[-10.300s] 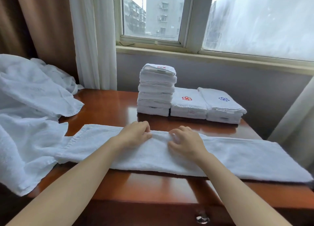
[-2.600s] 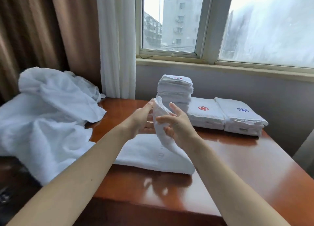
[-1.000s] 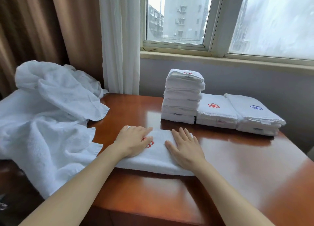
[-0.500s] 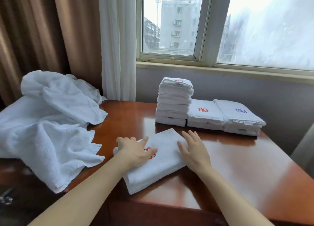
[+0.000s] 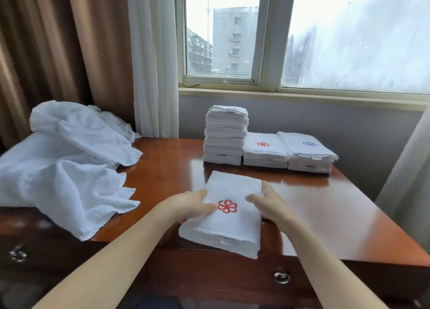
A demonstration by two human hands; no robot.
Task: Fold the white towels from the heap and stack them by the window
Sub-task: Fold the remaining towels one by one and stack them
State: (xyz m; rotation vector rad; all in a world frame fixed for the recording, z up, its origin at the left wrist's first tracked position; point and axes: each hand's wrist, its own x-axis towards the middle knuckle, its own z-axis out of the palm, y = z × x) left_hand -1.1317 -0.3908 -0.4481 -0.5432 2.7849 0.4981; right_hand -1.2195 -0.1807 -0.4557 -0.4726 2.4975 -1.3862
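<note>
— Where does the folded towel lie?
— On the desk, in front of the tall stack of folded white towels and well apart from it. Its red flower emblem faces up.
— Which way does it run?
— Its long axis goes from the desk's front edge toward the tall stack, leaning a little to the right as it goes away. The far short end points at the tall stack. The near short end, with its layered hems showing, reaches the desk's front edge.
— And the hands?
— The left hand grips the towel's left long edge, with the thumb on top, its tip just beside the emblem, and the fingers curled below the edge. The right hand pinches the right long edge, with the thumb on top and the fingers nearly straight along the side. I cannot tell whether those reach under the towel.
— What else is by the tall stack?
— The red-emblem stack stands to its right, touching it. The blue-emblem stack comes next. Both are lower, and all three sit beneath the window. Well apart to the tall stack's left, the heap of unfolded white towels spreads over the desk's end.
</note>
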